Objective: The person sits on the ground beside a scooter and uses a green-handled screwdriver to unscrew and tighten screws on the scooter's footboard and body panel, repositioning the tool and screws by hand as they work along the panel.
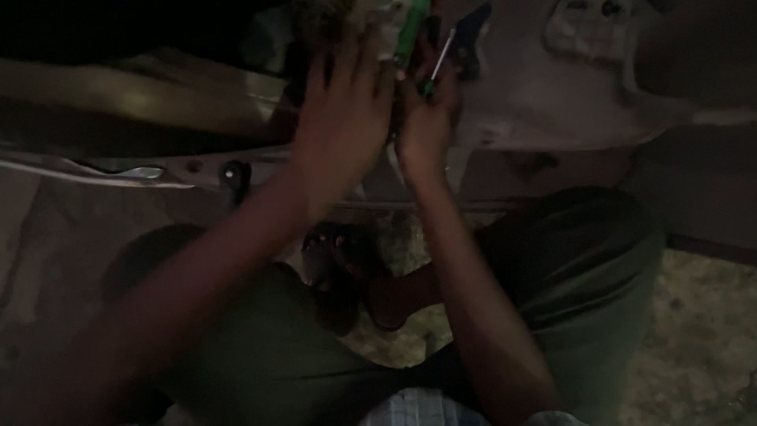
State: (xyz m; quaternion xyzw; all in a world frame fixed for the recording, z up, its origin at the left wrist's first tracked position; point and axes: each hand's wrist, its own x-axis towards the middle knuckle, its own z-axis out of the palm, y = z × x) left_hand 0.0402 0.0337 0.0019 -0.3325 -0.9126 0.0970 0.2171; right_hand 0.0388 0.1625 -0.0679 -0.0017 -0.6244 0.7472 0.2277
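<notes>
Left hand [343,118]: fingers spread flat on the panel [552,102] | Right hand [426,118]: fingers clamped on a green screwdriver [414,31], at 1 o'clock from your left hand | Tip hidden, light dim | Advice: keep the shaft square, press firmly, and steady the panel with your left palm.

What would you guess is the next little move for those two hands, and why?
Probably steadying the screwdriver tip before turning. The right hand grips a green-handled screwdriver pointing up at the pale metal panel, while the left hand lies flat beside it. The scene is dim and blurred, so the tip's seat cannot be seen.
</notes>
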